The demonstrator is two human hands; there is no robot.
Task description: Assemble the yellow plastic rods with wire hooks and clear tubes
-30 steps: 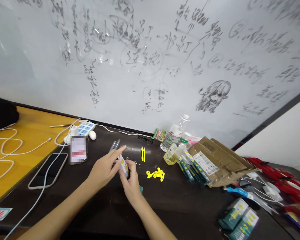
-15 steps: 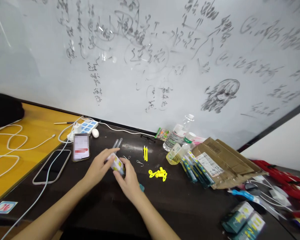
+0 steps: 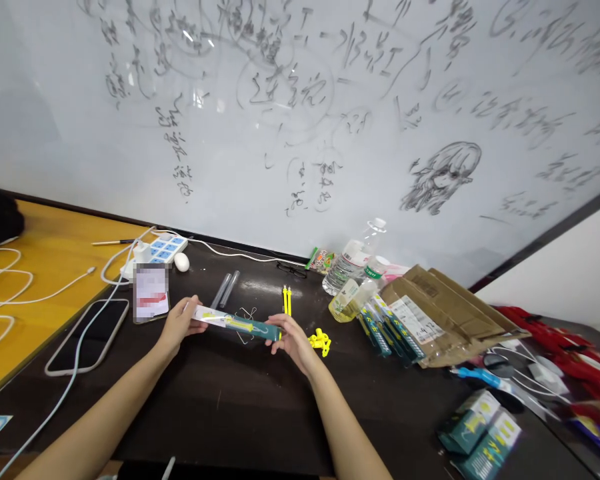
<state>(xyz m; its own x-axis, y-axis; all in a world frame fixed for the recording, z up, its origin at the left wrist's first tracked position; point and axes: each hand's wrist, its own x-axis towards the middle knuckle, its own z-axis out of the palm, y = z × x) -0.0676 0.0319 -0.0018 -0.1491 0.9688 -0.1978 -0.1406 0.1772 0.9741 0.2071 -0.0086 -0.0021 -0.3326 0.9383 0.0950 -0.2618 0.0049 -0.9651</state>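
Note:
A long, narrow green and white box [image 3: 243, 325] with yellow pictures is held crosswise above the dark table. My left hand [image 3: 181, 325] is closed on its white end. My right hand [image 3: 294, 341] grips the green end between thumb and fingers. Beyond the box lie clear plastic tubes [image 3: 226, 289] and thin bent metal wires [image 3: 247, 313], partly hidden behind it. Yellow sticks [image 3: 287, 300] lie just past my right hand. Beside that hand is a small pile of yellow plastic pieces [image 3: 320, 341].
Phones [image 3: 87, 337] and a power strip [image 3: 167, 250] with cables are on the left. Bottles [image 3: 349, 267], similar green boxes [image 3: 380, 327] and a cardboard package [image 3: 445, 320] stand on the right. More green boxes [image 3: 480, 427] lie at the near right. A whiteboard [image 3: 280, 133] rises behind.
The box has turned from pointing toward me to lying crosswise, its full length now visible. My hands have moved apart to its two ends. The view has shifted slightly.

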